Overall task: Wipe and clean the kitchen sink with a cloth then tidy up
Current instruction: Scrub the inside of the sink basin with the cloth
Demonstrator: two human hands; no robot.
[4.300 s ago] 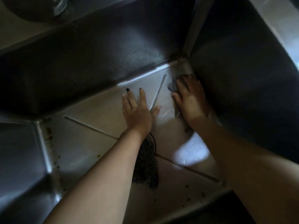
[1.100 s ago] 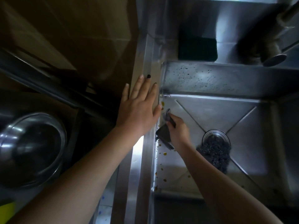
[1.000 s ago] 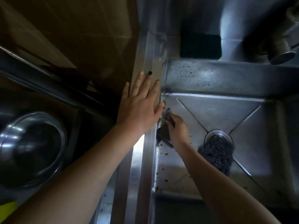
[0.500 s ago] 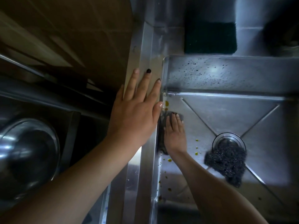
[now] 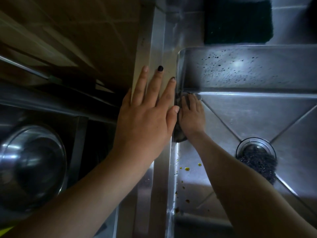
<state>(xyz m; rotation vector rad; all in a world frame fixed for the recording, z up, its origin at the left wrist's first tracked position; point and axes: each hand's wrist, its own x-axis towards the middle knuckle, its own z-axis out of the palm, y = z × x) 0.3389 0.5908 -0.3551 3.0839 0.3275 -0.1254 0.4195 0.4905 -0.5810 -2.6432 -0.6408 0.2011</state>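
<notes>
Pressing flat rather than pinching: right hand spread palm-down on the dark cloth, fingers extended, pinning it to the sink floor hard against the left wall, fingertips reaching the far-left corner at about 12 o'clock from the wrist. Half a second ago the same flat press, but lower along the wall; a second ago, the cloth bunched and pinched between thumb and fingers. So: changed from a grasp to an open-palmed push, and slid up into the corner. Only a dark edge of cloth showing, at 7 o'clock of the hand, below the left thumb. Left hand open and holding nothing, laid flat on the steel rim at 9 o'clock of the cloth, apparently bracing the lean; barely shifted over the last second. Yellow-brown droplets scattered on the floor at 6 o'clock of the right hand, along the wall seam, not yet wiped. Dark spatter dotting the back wall at 1 o'clock. Steel scourer lying over the drain at 4 o'clock, well apart. Dark sponge on the ledge at 12 o'clock; metal bowl far off at 9 o'clock. Judging by this, corner being cleared, but much wiping left and no tidying begun.
</notes>
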